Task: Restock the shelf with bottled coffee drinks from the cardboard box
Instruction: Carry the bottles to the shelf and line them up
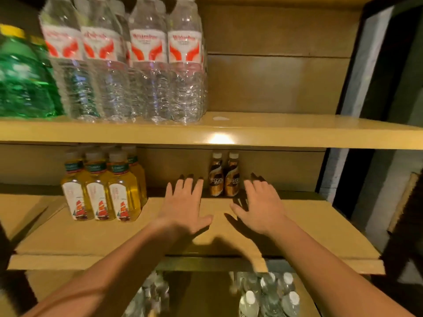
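Two brown bottled coffee drinks [224,176] with white caps stand side by side at the back of the middle shelf [320,227]. My left hand [185,207] hovers just left of them with fingers spread and straight, holding nothing. On the other side, my right hand [259,207] is spread the same way, fingers pointing into the shelf, empty. Neither hand touches the bottles. The cardboard box is out of view.
Several yellow drink bottles [103,191] stand at the left of the middle shelf. Clear water bottles [142,65] and green bottles [20,74] fill the left of the upper shelf [274,131]. More clear bottles [267,294] sit on the shelf below.
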### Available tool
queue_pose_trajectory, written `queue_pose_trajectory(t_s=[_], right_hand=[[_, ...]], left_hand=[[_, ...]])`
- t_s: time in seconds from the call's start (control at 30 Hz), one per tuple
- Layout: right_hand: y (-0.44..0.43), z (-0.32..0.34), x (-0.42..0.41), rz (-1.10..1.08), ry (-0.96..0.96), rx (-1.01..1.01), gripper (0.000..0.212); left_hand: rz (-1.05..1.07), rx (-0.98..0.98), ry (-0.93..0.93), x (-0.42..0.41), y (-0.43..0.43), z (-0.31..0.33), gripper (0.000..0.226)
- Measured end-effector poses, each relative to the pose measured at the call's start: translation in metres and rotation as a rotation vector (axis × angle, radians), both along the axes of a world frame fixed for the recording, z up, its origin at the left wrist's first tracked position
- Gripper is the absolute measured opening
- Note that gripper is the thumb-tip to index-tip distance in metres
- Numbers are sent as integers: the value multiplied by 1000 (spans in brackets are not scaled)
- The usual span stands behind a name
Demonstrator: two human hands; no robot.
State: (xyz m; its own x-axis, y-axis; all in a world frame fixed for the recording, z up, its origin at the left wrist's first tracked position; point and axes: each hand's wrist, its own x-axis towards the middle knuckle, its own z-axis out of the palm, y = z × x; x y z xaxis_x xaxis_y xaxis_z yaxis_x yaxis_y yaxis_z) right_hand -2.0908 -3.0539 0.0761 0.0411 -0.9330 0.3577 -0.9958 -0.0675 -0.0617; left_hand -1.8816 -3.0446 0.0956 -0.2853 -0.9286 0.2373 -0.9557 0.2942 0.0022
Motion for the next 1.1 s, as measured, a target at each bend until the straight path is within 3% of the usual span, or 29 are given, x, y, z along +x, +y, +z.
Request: queue_pose_trajectory(t_s=[0.07,0.3,0.57,0.83,1.1], right_hand=[[30,-12,3,29,17,9,82],[155,-37,17,-91,90,20,83],[361,-46,10,-519,64,19,80],[663,-53,31,-1077,19,57,80],[966,-62,170,-1582,-18,109,82]], left_hand=[[-42,-49,-42,3,20,-20,97],[-311,-159,-95,6,82,-64,94],[-739,-204,-90,-60,196,-68,93],[-1257,-279,-35,-139,422,-76,97],[-1761,-203,-24,-107,739,-75,99]])
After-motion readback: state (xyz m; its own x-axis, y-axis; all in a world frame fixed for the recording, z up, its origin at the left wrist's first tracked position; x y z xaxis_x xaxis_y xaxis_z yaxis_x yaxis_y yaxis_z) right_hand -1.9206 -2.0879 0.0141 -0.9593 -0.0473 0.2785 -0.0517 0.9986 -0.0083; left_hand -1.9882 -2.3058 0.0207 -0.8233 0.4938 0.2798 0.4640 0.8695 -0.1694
